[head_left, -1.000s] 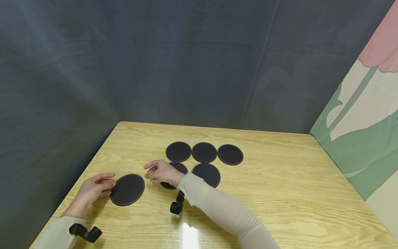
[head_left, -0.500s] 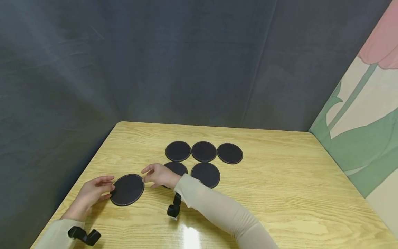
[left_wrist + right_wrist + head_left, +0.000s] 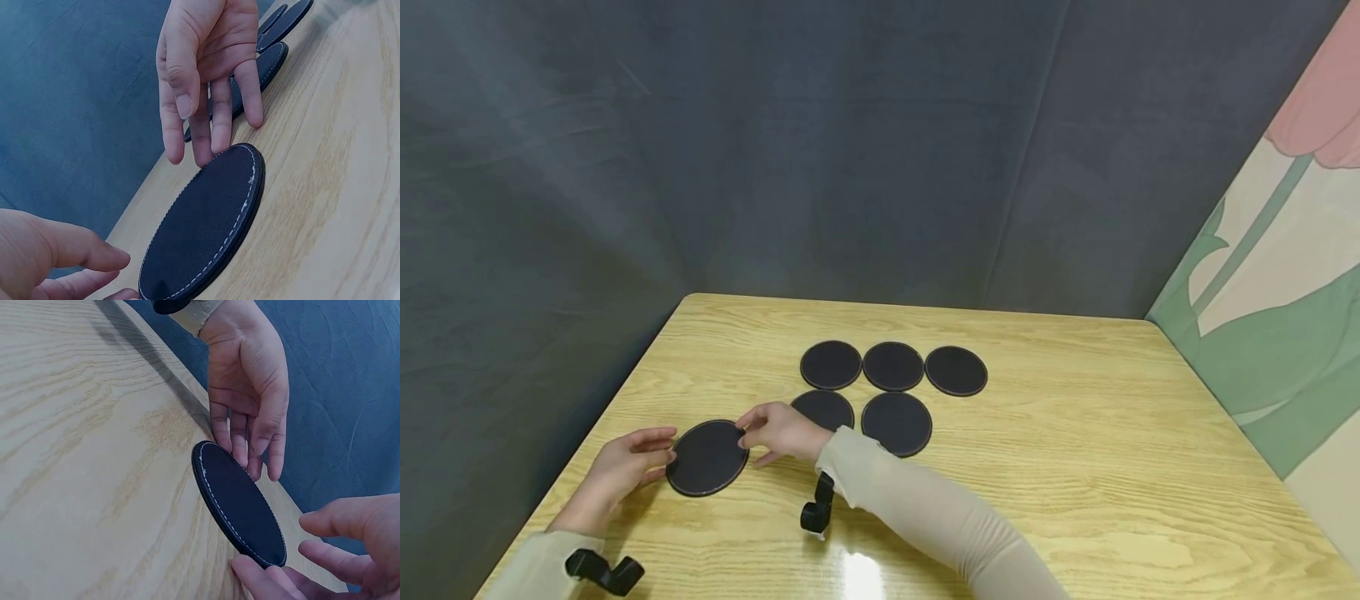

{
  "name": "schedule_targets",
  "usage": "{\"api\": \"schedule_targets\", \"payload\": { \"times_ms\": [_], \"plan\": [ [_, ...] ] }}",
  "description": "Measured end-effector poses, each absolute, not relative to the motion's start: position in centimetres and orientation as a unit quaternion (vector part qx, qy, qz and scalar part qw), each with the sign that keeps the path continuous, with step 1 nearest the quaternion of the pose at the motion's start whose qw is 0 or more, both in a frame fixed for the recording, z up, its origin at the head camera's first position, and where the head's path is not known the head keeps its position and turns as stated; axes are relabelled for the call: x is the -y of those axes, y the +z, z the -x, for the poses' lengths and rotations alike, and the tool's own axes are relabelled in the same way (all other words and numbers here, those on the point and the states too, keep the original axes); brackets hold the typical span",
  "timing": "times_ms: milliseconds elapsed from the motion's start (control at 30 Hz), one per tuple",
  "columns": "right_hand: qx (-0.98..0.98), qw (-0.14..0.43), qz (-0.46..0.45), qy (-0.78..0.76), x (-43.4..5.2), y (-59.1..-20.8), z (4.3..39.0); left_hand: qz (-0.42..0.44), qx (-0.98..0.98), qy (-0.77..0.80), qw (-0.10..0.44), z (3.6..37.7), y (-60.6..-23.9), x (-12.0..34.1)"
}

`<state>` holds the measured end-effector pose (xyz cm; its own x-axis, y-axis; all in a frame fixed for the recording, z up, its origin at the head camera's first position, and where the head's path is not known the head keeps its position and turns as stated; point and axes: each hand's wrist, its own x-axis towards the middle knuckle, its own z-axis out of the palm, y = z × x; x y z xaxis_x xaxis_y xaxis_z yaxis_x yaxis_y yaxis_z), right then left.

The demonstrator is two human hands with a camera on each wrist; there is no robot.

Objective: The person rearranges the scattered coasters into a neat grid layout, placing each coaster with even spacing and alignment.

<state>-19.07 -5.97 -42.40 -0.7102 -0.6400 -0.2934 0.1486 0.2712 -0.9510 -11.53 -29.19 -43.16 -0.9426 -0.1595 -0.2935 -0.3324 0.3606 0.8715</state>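
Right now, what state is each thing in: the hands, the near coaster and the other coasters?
Left hand: open, fingertips at the near coaster's left edge.
Right hand: open, fingertips at its right edge.
Near coaster: flat on the table, between both hands.
Other five coasters: flat, untouched, in two rows.

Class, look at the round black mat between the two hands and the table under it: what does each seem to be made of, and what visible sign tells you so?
Round black mat: probably leather or faux leather, matte, with pale stitching round its rim; which one cannot be told. Table: wood or wood-look laminate, glossy, showing yellow grain lines and a bright glare patch near the front edge.
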Motion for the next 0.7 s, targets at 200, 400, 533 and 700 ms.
{"api": "schedule_targets", "payload": {
  "times_ms": [200,400,533,700],
  "plan": [
    [-0.713,0.337,0.16,-0.594,6.28,-42.65,18.84,0.149,-0.824,0.542,0.077,11.46,-43.04,28.88],
    [-0.711,0.332,0.142,-0.604,6.8,-42.91,18.46,0.156,-0.827,0.535,0.073,11.34,-43.08,28.6],
    [-0.715,0.327,0.135,-0.603,6.98,-42.86,18.27,0.157,-0.83,0.531,0.072,11.51,-43.15,28.58],
    [-0.713,0.325,0.136,-0.606,6.89,-42.71,18.17,0.157,-0.828,0.533,0.075,11.63,-43.13,28.55]
  ]
}}
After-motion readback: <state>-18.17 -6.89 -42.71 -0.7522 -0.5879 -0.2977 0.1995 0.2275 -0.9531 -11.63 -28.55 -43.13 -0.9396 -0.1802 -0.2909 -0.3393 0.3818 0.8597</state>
